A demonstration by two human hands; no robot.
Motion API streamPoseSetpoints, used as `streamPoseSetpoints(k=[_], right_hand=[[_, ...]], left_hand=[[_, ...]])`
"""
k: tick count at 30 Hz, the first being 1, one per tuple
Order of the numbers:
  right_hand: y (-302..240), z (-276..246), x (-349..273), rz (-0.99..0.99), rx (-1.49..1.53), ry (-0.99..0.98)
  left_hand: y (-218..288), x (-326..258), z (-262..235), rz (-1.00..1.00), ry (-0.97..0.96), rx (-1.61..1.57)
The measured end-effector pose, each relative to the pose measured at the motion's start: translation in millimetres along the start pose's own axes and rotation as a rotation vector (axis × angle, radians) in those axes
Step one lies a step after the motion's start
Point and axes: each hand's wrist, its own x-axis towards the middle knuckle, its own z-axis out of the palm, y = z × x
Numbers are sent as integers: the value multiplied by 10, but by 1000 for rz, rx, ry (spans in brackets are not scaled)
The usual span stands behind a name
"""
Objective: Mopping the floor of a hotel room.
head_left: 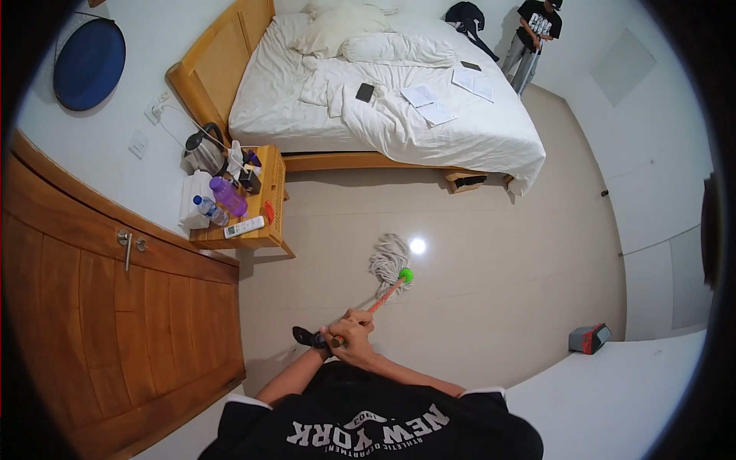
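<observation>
Both my hands grip a string mop (391,257) by its orange handle, close to my body. My right hand (353,337) is wrapped round the upper part of the handle. Just beside and partly behind it, my left hand (330,340) closes on the handle's end, its fingers mostly hidden. A dark band sits on my left wrist. The handle slants forward and right to a green socket (406,274), and the grey mop strands lie spread on the tiled floor (491,276).
Ahead is a bed (383,100) with white sheets, papers and a phone (365,93). A wooden bedside table (264,230) at left holds bottles, a kettle (205,149) and a remote. Left stands a wooden door (123,307). Another person (534,38) stands at the far right.
</observation>
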Motion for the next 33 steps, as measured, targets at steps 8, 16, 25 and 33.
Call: streamPoseSetpoints(k=[8,16,25,33], right_hand=[[-420,380,127,-113,298,-233],[37,468,-16,-181,526,-355],[121,-510,-1,-11,410,-99],[-216,-694,-247,75,-93,-42]], left_hand=[[133,-716,-440,100,339,266],[-203,-1037,-645,214,251,578],[-79,-29,-93,345,-23,337],[71,88,297,470,25,226]])
